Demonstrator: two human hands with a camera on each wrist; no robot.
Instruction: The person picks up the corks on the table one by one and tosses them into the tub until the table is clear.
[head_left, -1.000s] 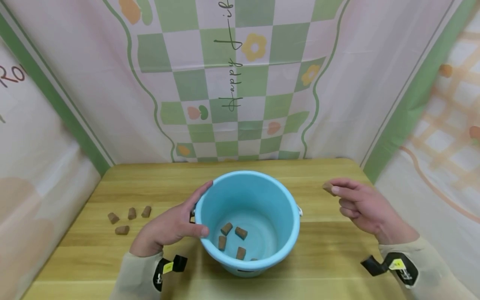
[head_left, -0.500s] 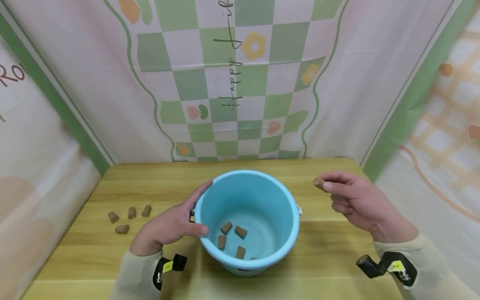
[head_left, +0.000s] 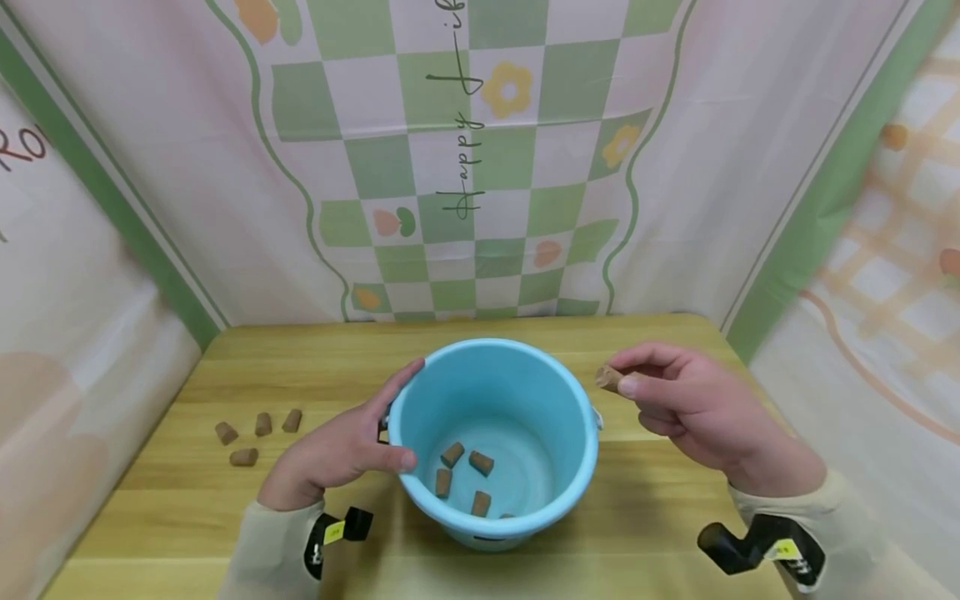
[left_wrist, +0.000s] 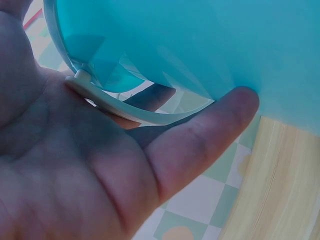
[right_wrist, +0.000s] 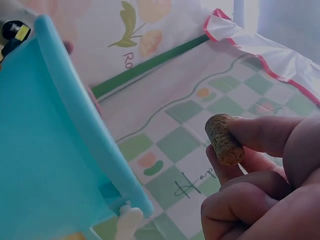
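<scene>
A light blue bucket (head_left: pixel 487 385) stands on the wooden table, with several corks (head_left: pixel 482 463) lying on its bottom. My left hand (head_left: pixel 337 454) holds the bucket's left side, thumb over the rim and fingers along the outside. In the left wrist view, the bucket's pale handle (left_wrist: pixel 145 115) runs across close to the palm. Right of the bucket, my right hand (head_left: pixel 705 408) pinches a single cork (right_wrist: pixel 224 140) between thumb and forefinger, its other fingers curled in. This cork is in the air, just outside the right rim.
Several more corks (head_left: pixel 243 457) lie loose on the table (head_left: pixel 172 508) to the left of my left arm. A printed curtain (head_left: pixel 420 167) hangs behind the table and down both sides.
My right hand has moved left with the cork, closer to the bucket's rim. The left hand, the bucket and the other corks stay where they were.
</scene>
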